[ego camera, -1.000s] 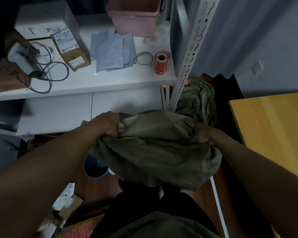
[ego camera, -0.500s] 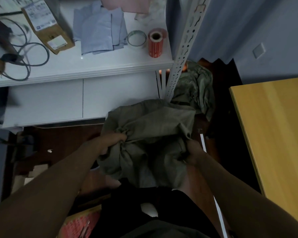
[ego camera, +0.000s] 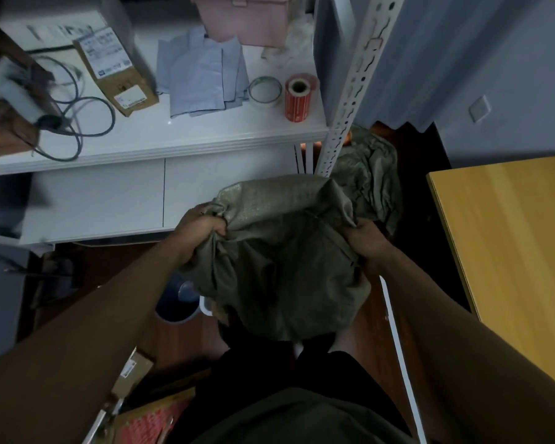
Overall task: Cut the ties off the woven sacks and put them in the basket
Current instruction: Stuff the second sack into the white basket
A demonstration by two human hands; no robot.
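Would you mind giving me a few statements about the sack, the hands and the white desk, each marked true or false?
1. Both hands grip the same woven sack: the left hand at its left edge, the right hand at its right. True.
2. The sack lies flat on the yellow table. False: it is held up in front of the person, over the floor.
3. A second crumpled sack lies on the floor behind the held one, by the perforated metal post. True.
4. The red label roll stands on the floor. False: it stands on the white desk, beside a tape ring.
5. The right hand holds scissors. False: it grips only the sack.
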